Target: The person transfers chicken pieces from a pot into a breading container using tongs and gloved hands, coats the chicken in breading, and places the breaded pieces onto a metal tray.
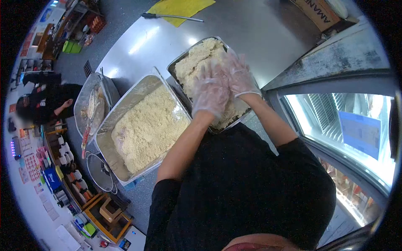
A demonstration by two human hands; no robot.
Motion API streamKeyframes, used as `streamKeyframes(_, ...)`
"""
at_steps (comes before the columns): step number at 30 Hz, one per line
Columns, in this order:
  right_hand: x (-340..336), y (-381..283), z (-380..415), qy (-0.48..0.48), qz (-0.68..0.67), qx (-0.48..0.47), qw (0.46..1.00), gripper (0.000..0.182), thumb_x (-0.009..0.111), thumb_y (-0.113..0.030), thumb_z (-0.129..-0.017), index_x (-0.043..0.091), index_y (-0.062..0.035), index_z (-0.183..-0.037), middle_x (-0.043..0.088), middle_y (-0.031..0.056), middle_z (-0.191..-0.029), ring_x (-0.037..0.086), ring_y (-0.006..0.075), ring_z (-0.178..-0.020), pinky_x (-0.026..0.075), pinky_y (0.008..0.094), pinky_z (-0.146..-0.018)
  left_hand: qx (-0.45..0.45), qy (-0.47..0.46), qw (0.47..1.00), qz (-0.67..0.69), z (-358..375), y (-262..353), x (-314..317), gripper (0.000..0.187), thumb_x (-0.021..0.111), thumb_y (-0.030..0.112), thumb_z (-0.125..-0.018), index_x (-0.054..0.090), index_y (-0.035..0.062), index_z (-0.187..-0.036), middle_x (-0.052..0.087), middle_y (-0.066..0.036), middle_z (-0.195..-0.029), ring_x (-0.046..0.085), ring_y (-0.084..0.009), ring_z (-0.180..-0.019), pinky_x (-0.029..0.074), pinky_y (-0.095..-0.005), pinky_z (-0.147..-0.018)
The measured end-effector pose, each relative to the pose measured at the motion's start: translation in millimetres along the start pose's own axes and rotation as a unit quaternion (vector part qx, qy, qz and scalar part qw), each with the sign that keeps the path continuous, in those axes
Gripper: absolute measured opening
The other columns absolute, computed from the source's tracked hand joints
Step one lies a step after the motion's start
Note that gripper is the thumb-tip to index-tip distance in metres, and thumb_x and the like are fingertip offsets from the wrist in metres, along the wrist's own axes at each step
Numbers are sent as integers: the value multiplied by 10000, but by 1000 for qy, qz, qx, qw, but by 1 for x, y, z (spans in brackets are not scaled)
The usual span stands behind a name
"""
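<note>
My left hand (210, 93), in a clear plastic glove, lies with its fingers stretched out on crumb-coated food (201, 57). Beside it, and touching or nearly touching it, my right hand (238, 76) wears the same kind of glove and rests flat on the same food. This food fills a dark-rimmed metal tray (171, 70); its kind is hidden under the coating. Just left of the tray stands a deep white tub (104, 141) holding pale, loose breading crumbs (153, 127). My hands cover the middle of the tray.
A steel table (268, 42) bears a yellow cloth (180, 10) and a sharpening-steel-like rod (176, 17). Further left are a clear bin (112, 90) with a red-handled tool (86, 136) and a metal bucket (99, 172). A co-worker (50, 102) stands beyond. At right is a lit glass-front cabinet (322, 115).
</note>
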State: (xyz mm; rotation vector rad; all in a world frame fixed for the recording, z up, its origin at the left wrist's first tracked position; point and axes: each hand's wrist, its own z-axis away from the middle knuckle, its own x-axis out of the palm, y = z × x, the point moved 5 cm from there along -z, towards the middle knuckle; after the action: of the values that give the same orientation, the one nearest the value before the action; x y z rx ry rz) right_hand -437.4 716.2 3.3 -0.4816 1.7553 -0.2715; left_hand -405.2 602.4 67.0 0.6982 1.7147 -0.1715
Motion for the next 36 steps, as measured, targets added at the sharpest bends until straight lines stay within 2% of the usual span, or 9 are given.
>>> streamKeyframes(5, 25, 13, 3, -144, 54, 52, 987, 557, 333, -422, -929, 213, -257, -1448, 240, 66, -1487, 147, 393, -1364, 183, 631, -1040, -54, -135, 986, -80, 6, -24, 68, 634, 335, 390, -918, 163, 97, -1454, 125, -163, -1510, 75, -453, -1366, 67, -579, -1091)
streamKeyframes(13, 18, 15, 2, -103, -75, -70, 989, 528, 342, -367, -944, 336, -82, -1388, 258, 153, -1464, 176, 330, -1371, 198, 489, -1094, 5, -133, 991, -33, 8, -8, 33, 724, 393, 389, -895, 46, 105, -1463, 2, -214, -1507, 41, -495, -1352, 35, -612, -1080)
streamKeyframes(17, -5, -17, -8, -170, 71, 0, 983, 452, 504, -166, -866, 439, -78, -1305, 466, 134, -1313, 353, 305, -1269, 250, 440, -1076, -114, -74, 985, 105, 17, -25, -27, 691, 403, 334, -901, 89, 40, -1443, 71, -212, -1497, 86, -456, -1360, 123, -505, -1115)
streamKeyframes(19, -10, -35, -29, 73, 116, -268, 954, 402, 526, -152, -863, 484, -67, -1254, 497, 136, -1273, 391, 298, -1239, 278, 432, -1053, -162, -45, 975, 148, 31, -50, -41, 666, 409, 315, -904, 125, 34, -1436, 106, -217, -1490, 114, -439, -1361, 146, -468, -1121)
streamKeyframes(23, -38, -163, -45, -14, -143, -249, 958, 306, 546, -227, -876, 589, -61, -1129, 555, 122, -1207, 504, 287, -1131, 354, 393, -1009, -131, 127, 971, 152, 141, -119, -47, 447, 480, 282, -892, 474, 27, -1259, 486, -197, -1275, 422, -332, -1221, 312, -406, -1047)
streamKeyframes(25, 32, -213, -41, -167, -328, -240, 898, 337, 568, -254, -858, 598, -55, -1128, 561, 141, -1209, 528, 293, -1110, 370, 380, -1000, -273, 114, 946, 131, 199, -150, -95, 308, 528, 232, -877, 583, 40, -1111, 591, -173, -1126, 539, -321, -1075, 402, -410, -954)
streamKeyframes(27, 90, -279, -27, -278, -149, -287, 904, 399, 541, -312, -862, 580, -59, -1167, 540, 148, -1247, 539, 302, -1103, 385, 375, -986, -349, 75, 932, 54, 271, -184, -106, 260, 536, 216, -871, 606, 76, -1078, 621, -157, -1061, 579, -310, -998, 437, -408, -905)
streamKeyframes(31, 256, -326, -38, -263, -113, -281, 916, 500, 435, -398, -895, 486, -86, -1282, 501, 160, -1292, 490, 319, -1161, 347, 386, -1017, -385, 107, 915, -51, 375, -231, -146, 220, 541, 167, -807, 633, 84, -989, 645, -169, -886, 612, -333, -835, 478, -436, -778)
streamKeyframes(36, 283, -344, 7, -209, -38, -325, 921, 535, 377, -422, -925, 380, -114, -1363, 405, 158, -1380, 370, 321, -1270, 258, 402, -1073, -390, 140, 904, -106, 430, -272, -141, 225, 550, 128, -762, 639, 86, -964, 635, -156, -840, 605, -330, -794, 483, -435, -729)
